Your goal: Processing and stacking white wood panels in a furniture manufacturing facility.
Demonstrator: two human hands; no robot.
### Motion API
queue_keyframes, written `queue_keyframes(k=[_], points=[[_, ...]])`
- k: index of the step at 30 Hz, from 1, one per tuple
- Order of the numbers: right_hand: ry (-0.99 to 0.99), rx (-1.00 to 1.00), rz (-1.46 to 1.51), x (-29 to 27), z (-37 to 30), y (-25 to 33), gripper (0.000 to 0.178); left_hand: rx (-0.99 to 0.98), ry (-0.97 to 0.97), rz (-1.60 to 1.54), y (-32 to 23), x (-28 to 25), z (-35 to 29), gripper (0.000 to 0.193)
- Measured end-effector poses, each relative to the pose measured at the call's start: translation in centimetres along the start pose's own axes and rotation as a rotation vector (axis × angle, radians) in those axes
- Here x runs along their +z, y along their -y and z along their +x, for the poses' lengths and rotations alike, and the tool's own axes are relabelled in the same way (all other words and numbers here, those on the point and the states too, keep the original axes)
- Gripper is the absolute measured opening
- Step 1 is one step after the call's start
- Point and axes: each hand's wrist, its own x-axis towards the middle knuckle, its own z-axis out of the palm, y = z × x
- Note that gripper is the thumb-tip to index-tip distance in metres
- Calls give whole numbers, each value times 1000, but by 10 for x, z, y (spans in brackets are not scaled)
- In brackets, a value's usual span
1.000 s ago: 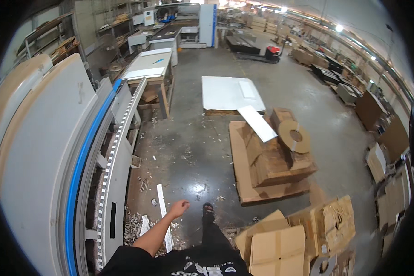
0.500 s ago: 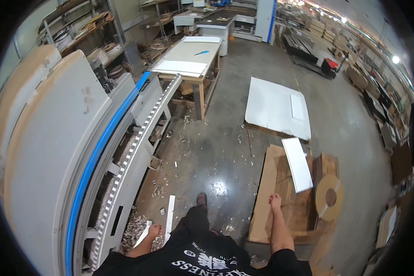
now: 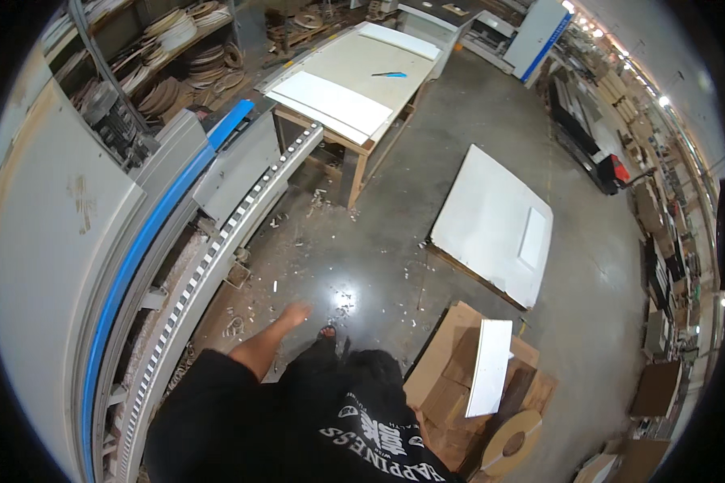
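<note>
My left hand (image 3: 296, 314) hangs over the grey floor beside the machine's roller rail (image 3: 217, 243), touching nothing that I can see. Motion smears its fingers, so their shape is unclear. My right hand is hidden behind my torso and black shirt (image 3: 354, 427). On that side, a narrow white panel (image 3: 488, 366) lies on top of brown cardboard (image 3: 433, 346). A tan roll of banding (image 3: 495, 457) rests against the cardboard at its near end.
A long machine with a blue strip (image 3: 149, 217) runs along my left. Ahead, a wooden-legged table (image 3: 346, 68) bears white panels and a blue tool (image 3: 389, 75). A low stack of white sheets (image 3: 479, 217) sits right of centre; a red-ended pallet truck (image 3: 616, 171) stands beyond.
The view has turned and shifted forward. My left hand has swung forward and up from beside the white strips. My right hand, seen earlier near the narrow white panel, has gone out of sight.
</note>
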Motion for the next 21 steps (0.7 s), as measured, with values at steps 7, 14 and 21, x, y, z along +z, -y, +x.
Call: queue_keyframes(k=[7,14,21], points=[[38,132,91,-14,206,36,26,96,-5,-335,-136,-60,297,23],[-1,296,200,-87,432,64,21,-135,-562,-480,-257,-115,410,27],[-98,-64,-307,-329,783,168,36,-297,-1047,-35,-283,-204,515,39]])
